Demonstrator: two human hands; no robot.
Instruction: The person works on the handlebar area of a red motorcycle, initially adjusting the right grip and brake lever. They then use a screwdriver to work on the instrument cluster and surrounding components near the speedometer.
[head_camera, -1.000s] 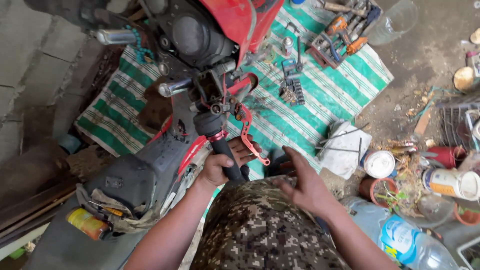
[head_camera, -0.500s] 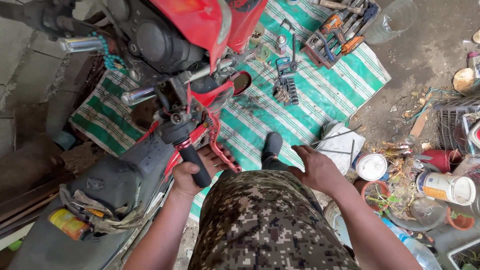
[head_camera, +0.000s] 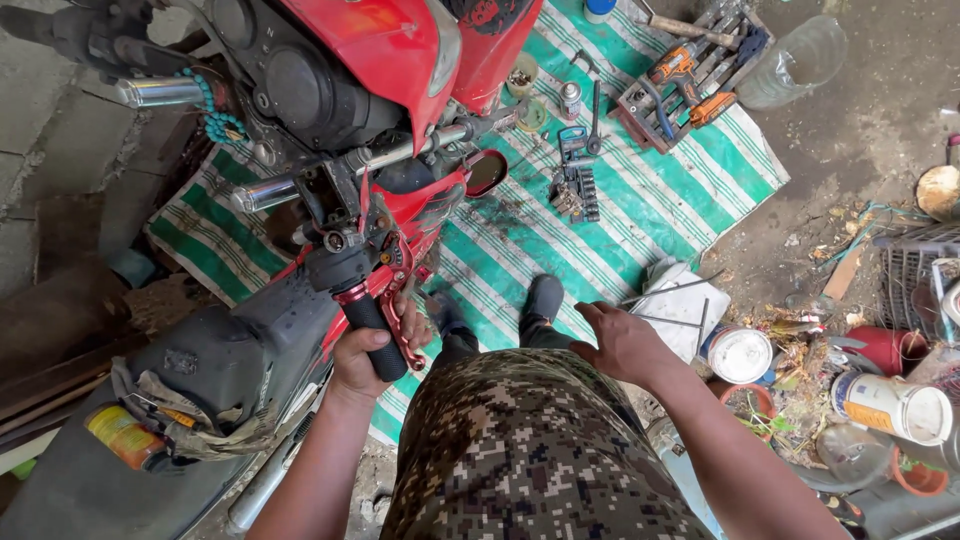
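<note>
Handlebar grip, black, long axis running down-right from the red motorcycle: wrapped tight in my left hand; my right hand, loosely open and empty, hangs well right of the motorcycle.
</note>
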